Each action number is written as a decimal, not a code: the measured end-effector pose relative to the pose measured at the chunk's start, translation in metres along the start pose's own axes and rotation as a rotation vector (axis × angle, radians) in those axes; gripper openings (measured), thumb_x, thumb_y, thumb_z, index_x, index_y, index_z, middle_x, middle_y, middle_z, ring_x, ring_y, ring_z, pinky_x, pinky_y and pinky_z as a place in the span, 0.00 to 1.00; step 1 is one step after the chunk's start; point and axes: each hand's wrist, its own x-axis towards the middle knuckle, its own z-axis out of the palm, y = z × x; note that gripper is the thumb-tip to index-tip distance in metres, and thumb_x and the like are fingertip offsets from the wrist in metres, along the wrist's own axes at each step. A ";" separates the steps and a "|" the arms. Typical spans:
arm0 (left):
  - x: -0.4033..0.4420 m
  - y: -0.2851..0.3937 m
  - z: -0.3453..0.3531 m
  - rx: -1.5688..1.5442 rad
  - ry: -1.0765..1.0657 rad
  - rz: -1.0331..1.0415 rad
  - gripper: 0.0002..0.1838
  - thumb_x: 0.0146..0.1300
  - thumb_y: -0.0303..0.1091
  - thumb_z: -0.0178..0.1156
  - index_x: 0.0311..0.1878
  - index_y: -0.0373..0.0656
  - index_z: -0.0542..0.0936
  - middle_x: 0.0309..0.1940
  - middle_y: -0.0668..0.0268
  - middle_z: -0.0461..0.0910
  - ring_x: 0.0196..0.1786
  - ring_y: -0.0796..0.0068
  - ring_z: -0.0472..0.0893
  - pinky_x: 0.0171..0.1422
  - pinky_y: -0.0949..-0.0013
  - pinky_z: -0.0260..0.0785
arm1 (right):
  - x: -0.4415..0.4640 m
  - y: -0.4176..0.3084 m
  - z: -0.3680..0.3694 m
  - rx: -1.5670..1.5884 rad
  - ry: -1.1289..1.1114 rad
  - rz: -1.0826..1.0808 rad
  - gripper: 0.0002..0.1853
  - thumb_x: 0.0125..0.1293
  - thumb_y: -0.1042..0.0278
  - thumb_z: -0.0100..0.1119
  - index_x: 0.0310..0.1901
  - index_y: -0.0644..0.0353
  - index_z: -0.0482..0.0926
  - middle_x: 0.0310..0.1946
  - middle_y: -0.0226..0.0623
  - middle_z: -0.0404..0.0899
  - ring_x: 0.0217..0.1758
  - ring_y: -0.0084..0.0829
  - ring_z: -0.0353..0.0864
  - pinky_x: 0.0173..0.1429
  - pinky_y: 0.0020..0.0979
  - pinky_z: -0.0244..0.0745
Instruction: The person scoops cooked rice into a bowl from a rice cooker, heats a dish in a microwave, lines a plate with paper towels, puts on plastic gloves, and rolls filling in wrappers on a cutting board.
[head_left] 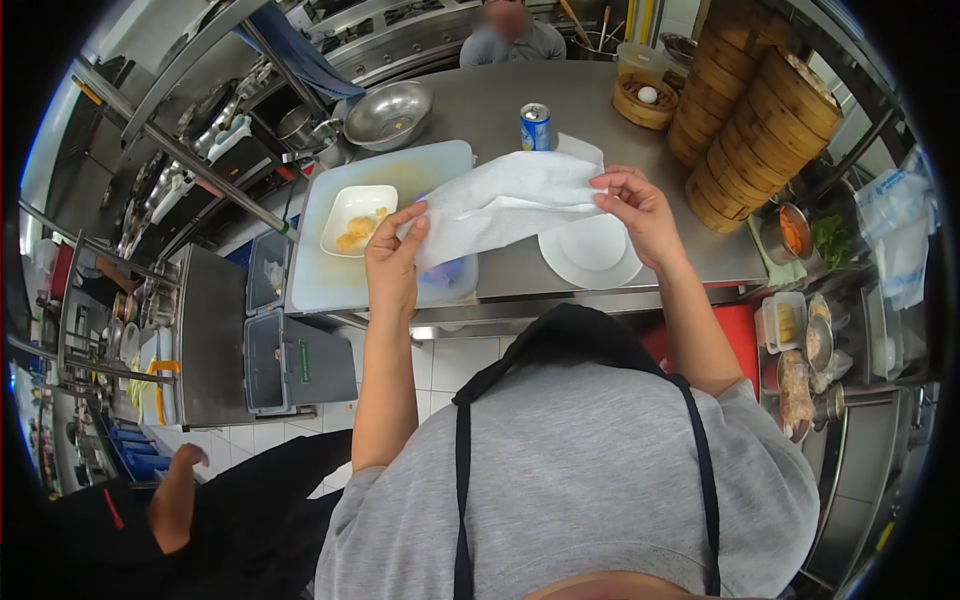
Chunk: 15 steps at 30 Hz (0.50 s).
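Note:
A white sheet of paper or cloth (510,200) is stretched above the counter between my two hands. My left hand (393,255) pinches its left end, beside a square white dish (333,232) with yellowish food pieces in it. The other end is pinched by my right hand (640,205), above and right of a round white plate (598,262). Below the sheet and dish lies a pale cutting board (315,275), partly covered by the sheet. Just behind the sheet stands a blue and silver can (535,127), with more white sheet beside it.
A metal bowl (389,113) sits at the back left. Tall stacks of bamboo steamers (765,135) stand on the right. One person (512,40) is across the counter; another person's arm (172,505) shows at lower left. Grey bins (325,368) are left of the counter.

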 end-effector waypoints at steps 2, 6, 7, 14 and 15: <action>-0.005 0.013 0.009 -0.009 -0.056 0.054 0.20 0.58 0.23 0.61 0.55 0.37 0.75 0.52 0.62 0.75 0.53 0.75 0.73 0.58 0.73 0.65 | -0.003 -0.007 -0.001 -0.029 -0.020 0.000 0.08 0.57 0.77 0.63 0.40 0.60 0.82 0.47 0.28 0.66 0.46 0.20 0.69 0.53 0.21 0.65; -0.007 0.021 0.010 0.035 -0.092 0.169 0.24 0.54 0.19 0.63 0.56 0.36 0.74 0.52 0.62 0.76 0.54 0.76 0.73 0.58 0.75 0.66 | -0.006 -0.004 -0.010 0.039 0.017 0.031 0.09 0.57 0.77 0.62 0.41 0.60 0.81 0.46 0.29 0.69 0.45 0.20 0.70 0.52 0.21 0.65; -0.007 0.022 0.009 0.036 -0.094 0.168 0.24 0.54 0.19 0.63 0.56 0.36 0.74 0.52 0.62 0.76 0.54 0.76 0.73 0.58 0.75 0.66 | -0.006 -0.001 -0.015 0.040 0.019 0.031 0.09 0.57 0.77 0.62 0.41 0.60 0.81 0.46 0.29 0.69 0.45 0.20 0.70 0.52 0.21 0.65; -0.008 0.017 0.018 0.220 -0.114 0.300 0.27 0.51 0.16 0.63 0.58 0.35 0.73 0.49 0.65 0.74 0.57 0.73 0.70 0.65 0.72 0.58 | -0.011 0.000 -0.028 0.319 0.090 0.228 0.12 0.57 0.75 0.63 0.44 0.61 0.79 0.38 0.27 0.75 0.44 0.20 0.72 0.51 0.23 0.67; -0.009 0.018 0.022 0.272 -0.112 0.370 0.27 0.50 0.16 0.64 0.56 0.35 0.74 0.47 0.66 0.74 0.56 0.73 0.70 0.64 0.73 0.58 | -0.013 -0.003 -0.029 0.301 0.091 0.268 0.13 0.55 0.76 0.64 0.44 0.62 0.79 0.41 0.28 0.74 0.45 0.20 0.72 0.52 0.23 0.68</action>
